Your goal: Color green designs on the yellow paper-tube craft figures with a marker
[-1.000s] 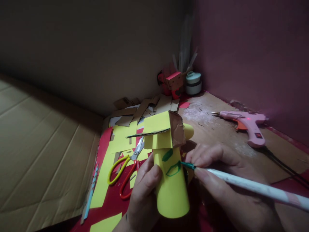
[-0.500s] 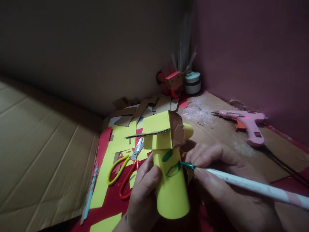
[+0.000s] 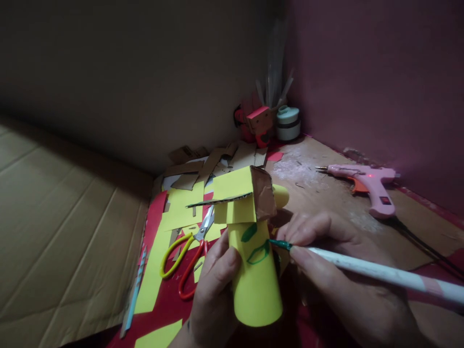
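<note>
My left hand is closed around a yellow paper-covered cardboard figure, made of a tube with a boxy top and brown cardboard showing on one side. Two green leaf shapes are drawn on the tube; the upper is filled in, the lower mostly outlined with some fill at its right end. My right hand pinches a white marker with a green tip. That tip rests at the right end of the lower leaf. Scissors with one yellow and one red handle lie left of the figure.
A pink glue gun lies at the right, its light red and its black cord trailing. Yellow paper scraps and a striped pencil lie at left. A large cardboard sheet leans there. A small lidded pot stands at the back.
The whole view has shifted very slightly. The marker tip stays at the lower leaf's right end, with hardly any visible movement of either hand.
</note>
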Tool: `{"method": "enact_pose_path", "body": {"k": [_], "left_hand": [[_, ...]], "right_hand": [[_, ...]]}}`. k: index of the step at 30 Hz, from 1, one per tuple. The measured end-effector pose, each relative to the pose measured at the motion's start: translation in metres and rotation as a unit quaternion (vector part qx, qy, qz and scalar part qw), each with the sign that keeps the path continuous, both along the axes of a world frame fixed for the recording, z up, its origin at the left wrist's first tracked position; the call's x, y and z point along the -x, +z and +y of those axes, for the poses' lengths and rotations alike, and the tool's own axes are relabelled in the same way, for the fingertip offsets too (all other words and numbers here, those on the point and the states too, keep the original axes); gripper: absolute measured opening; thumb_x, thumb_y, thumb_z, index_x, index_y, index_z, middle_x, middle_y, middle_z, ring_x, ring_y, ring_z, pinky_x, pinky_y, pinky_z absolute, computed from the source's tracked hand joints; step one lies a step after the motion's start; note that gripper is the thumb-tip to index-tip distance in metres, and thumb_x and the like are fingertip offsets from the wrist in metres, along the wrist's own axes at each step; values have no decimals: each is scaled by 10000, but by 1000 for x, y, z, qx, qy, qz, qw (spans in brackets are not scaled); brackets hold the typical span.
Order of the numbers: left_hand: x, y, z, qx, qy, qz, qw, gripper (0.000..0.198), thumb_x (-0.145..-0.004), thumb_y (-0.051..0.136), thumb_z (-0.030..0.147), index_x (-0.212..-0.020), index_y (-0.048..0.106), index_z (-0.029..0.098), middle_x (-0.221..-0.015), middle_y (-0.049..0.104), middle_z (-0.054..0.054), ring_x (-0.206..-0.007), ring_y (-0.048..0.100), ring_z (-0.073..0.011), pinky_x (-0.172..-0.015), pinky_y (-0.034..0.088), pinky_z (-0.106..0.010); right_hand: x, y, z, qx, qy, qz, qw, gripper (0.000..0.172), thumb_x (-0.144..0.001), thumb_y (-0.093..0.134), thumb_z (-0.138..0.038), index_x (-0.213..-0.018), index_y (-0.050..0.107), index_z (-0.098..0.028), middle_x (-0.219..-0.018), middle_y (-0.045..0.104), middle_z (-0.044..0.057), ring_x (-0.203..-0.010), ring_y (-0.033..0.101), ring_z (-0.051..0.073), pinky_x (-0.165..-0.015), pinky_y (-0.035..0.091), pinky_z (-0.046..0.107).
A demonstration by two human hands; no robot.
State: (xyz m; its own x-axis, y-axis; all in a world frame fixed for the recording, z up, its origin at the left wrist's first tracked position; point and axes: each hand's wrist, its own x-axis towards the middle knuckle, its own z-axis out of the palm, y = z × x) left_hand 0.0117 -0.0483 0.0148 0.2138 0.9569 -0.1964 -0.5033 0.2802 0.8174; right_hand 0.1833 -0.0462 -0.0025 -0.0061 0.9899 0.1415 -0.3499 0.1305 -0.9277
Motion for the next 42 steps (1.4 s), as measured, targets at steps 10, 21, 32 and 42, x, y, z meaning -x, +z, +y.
{"method": "enact_pose_path", "body": {"k": [10,21,32,42], "left_hand": [[1,-2,-1,16,8,-1,1000,389,-850,826,441,-1178,785,236,-841,816,-37,-997,789,-293,-934,613,-374],[2,0,0,10,-6,-16,1000,370,-858,821,417,-1179,784,236,-811,808,-28,-895,796,-274,-899,625,-380],[1,-5,2,-19,-7,-25,999,343,-858,822,421,-1140,808,226,-769,805,-18,-703,778,-208,-843,642,-345],[-2,1,0,1,22,2,1000,337,-825,841,431,-1099,817,235,-792,811,-35,-1004,790,-312,-939,616,-393]], "right_hand": [[4,9,-4,36,-27,29,999,132,-880,757,-222,-778,705,-286,-827,739,44,-850,723,247,-600,586,284],[5,6,-4,39,-23,23,999,134,-908,725,-238,-788,701,-292,-754,705,33,-813,720,243,-615,594,298],[2,1,-1,8,-6,9,1000,118,-920,736,-260,-810,705,-289,-777,729,29,-736,705,219,-539,558,269],[3,6,-5,52,7,10,999,124,-910,717,-278,-792,684,-293,-662,651,16,-664,669,220,-507,525,285]]}}
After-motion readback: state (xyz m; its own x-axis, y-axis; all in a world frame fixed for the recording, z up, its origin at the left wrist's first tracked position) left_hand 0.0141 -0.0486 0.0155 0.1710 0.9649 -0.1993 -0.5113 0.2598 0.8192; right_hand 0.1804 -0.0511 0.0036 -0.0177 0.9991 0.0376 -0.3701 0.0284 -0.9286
